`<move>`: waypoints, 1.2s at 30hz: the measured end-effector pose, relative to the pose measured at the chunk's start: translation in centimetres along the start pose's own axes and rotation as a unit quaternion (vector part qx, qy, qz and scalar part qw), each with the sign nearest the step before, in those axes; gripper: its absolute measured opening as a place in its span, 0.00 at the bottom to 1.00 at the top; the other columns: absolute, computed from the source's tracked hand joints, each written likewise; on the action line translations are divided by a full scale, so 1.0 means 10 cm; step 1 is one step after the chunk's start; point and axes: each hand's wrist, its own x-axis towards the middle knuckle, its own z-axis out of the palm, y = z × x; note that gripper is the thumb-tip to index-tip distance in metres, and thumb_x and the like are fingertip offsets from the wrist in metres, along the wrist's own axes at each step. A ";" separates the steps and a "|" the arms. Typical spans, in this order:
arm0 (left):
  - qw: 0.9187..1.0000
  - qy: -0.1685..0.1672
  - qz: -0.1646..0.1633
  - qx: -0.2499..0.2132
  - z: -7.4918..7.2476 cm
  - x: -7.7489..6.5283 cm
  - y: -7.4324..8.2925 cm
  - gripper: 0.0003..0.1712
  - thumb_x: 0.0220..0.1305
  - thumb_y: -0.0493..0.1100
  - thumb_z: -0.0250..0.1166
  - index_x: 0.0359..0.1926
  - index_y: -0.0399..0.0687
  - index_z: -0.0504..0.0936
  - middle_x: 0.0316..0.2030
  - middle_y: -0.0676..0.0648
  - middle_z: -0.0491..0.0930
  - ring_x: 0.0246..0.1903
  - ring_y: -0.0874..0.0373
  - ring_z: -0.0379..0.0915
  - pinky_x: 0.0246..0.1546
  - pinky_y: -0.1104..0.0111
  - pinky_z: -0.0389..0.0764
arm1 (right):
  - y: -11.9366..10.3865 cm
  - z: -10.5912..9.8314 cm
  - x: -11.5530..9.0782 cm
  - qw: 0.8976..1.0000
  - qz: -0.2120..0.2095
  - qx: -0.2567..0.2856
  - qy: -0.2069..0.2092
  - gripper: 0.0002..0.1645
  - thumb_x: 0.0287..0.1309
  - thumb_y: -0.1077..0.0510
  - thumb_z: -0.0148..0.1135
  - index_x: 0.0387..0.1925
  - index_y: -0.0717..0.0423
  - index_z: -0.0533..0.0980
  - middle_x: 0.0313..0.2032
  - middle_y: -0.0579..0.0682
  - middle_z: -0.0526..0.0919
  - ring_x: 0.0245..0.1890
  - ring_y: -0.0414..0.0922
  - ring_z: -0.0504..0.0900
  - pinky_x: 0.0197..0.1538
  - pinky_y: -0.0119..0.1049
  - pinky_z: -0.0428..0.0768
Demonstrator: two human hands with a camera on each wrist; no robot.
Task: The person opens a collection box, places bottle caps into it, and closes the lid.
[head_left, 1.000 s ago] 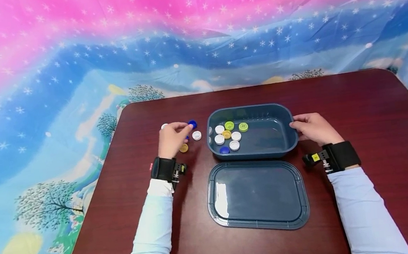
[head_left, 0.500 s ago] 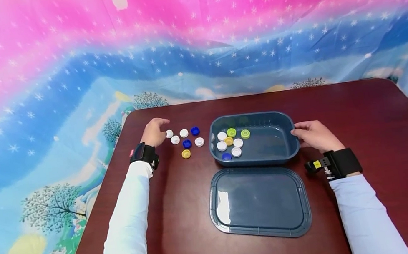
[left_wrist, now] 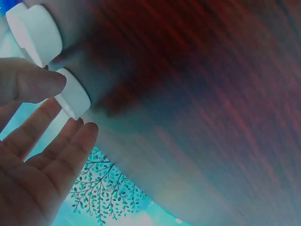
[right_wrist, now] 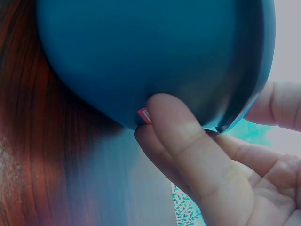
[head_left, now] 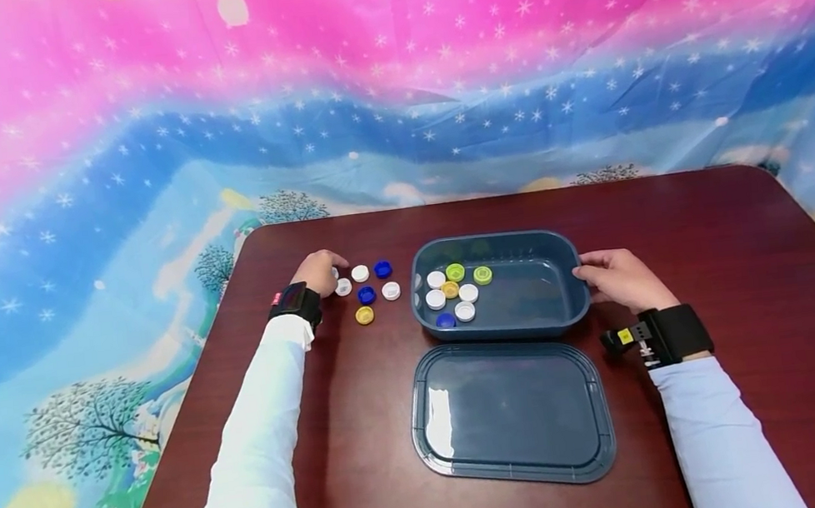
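Note:
Beyond the table's left part, my left hand reaches among loose bottle caps. In the left wrist view its thumb and fingers close about the edge of a white bottle cap, pinching it, with another white cap right beside. Around it lie white, blue and yellow caps. My right hand holds the right end of a dark blue-grey plastic box, digits at its outer wall and rim. Inside, at the box's left, are white, green, yellow and blue caps.
In front of the box lies its flat matching lid. Everything rests on a dark red-brown wooden table. A patterned pink and blue cloth hangs behind the table and along its left.
My left hand moved left from the blue cap near the box to the white caps at the far left. My right hand stays at the box's end; the camera view shifted slightly.

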 end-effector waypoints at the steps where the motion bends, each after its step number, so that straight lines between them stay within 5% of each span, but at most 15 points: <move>1: 1.000 0.000 -0.004 -0.001 0.00 0.00 0.00 0.24 0.59 0.22 0.56 0.55 0.38 0.81 0.57 0.37 0.75 0.62 0.41 0.65 0.61 0.52 0.68 | 0.00 0.00 0.00 1.000 0.001 -0.001 0.000 0.33 0.74 0.54 0.48 0.68 0.74 0.57 0.55 0.73 0.73 0.47 0.58 0.83 0.48 0.43 0.81; 15: 1.000 0.030 -0.008 -0.002 0.01 -0.06 -0.09 0.20 0.57 0.24 0.59 0.50 0.36 0.83 0.53 0.35 0.78 0.57 0.40 0.70 0.56 0.52 0.73 | 0.02 0.02 0.03 1.000 0.006 0.002 0.001 0.33 0.73 0.54 0.49 0.68 0.73 0.58 0.55 0.73 0.74 0.46 0.57 0.83 0.47 0.44 0.81; 23: 0.999 0.045 -0.008 -0.001 -0.12 -0.07 -0.02 0.18 0.59 0.25 0.60 0.50 0.35 0.83 0.52 0.34 0.79 0.53 0.40 0.73 0.52 0.52 0.76 | 0.03 0.00 0.04 1.000 0.006 0.002 0.001 0.33 0.73 0.54 0.49 0.68 0.73 0.59 0.54 0.72 0.74 0.45 0.54 0.84 0.47 0.43 0.81; 28: 0.998 0.059 0.025 0.008 -0.22 -0.07 0.17 0.20 0.58 0.25 0.59 0.51 0.35 0.83 0.51 0.35 0.79 0.53 0.40 0.74 0.51 0.52 0.76 | 0.02 0.00 0.04 1.000 0.006 0.000 0.002 0.33 0.73 0.53 0.49 0.68 0.73 0.59 0.55 0.72 0.74 0.46 0.56 0.84 0.48 0.44 0.81; 36: 0.992 0.065 0.109 0.000 -0.32 -0.05 0.75 0.19 0.61 0.28 0.59 0.53 0.38 0.83 0.52 0.40 0.80 0.56 0.45 0.73 0.56 0.57 0.72 | 0.03 0.00 0.04 1.000 0.009 0.004 -0.003 0.34 0.73 0.52 0.49 0.69 0.73 0.57 0.56 0.72 0.73 0.47 0.58 0.82 0.49 0.46 0.80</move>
